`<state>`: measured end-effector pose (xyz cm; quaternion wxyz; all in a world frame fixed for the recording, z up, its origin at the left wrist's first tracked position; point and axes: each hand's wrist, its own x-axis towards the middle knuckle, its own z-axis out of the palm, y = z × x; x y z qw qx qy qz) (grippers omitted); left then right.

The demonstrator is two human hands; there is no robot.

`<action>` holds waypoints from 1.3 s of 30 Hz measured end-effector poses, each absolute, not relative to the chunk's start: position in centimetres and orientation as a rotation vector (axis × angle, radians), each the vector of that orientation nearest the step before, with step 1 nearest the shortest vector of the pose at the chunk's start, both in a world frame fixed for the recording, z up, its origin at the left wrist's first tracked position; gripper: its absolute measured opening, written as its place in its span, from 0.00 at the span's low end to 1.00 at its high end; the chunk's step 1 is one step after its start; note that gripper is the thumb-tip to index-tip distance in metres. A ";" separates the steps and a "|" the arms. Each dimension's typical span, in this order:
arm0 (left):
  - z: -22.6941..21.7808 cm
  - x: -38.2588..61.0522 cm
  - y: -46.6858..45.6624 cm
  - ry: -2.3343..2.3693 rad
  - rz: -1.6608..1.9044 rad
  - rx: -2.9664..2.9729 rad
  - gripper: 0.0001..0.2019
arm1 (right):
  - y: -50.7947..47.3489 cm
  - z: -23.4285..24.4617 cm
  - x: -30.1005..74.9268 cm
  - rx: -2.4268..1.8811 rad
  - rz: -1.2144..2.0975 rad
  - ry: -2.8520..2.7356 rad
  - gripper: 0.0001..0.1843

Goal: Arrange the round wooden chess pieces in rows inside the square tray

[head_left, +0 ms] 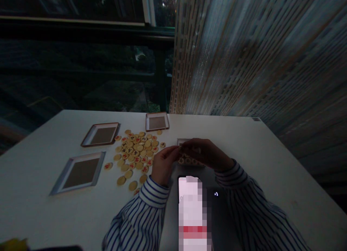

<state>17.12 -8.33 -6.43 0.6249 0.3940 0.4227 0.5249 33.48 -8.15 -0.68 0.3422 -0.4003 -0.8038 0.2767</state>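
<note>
My left hand [164,165] has its thumb and fingers pinched together just above the near-left part of a small box. My right hand [207,153] arches over the same box from the right, its fingertips meeting those of my left hand. Whatever lies between the fingertips is too small and dark to make out. Under my hands, the box [184,140] holds round xiangqi pieces [188,160] in a row, partly hidden by my right hand. Left of my left hand lies a loose pile of xiangqi pieces [139,148], some showing red or black characters, others plain side up.
Two shallow trays, one brown-rimmed [118,130] and one grey-rimmed [101,164], lie left of the pile. Another tray [146,122] lies behind it. A lit phone [191,204] rests nearest me on the white table [230,132]. A curtain [230,63] hangs beyond.
</note>
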 end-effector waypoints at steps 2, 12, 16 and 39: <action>-6.2 17.2 -8.4 0.928 1.211 0.833 0.13 | -8.1 -0.8 33.3 -1.023 0.659 -2.127 0.10; -6.4 17.3 -8.2 0.921 1.207 0.842 0.13 | -7.9 -1.2 33.2 -1.107 0.379 -2.299 0.12; -6.3 17.3 -8.2 0.948 1.201 0.871 0.13 | -8.0 -1.2 33.2 -1.123 0.327 -2.330 0.13; -6.7 16.7 -7.9 1.373 1.257 1.362 0.13 | -7.5 -0.6 34.5 -1.186 0.216 -2.420 0.11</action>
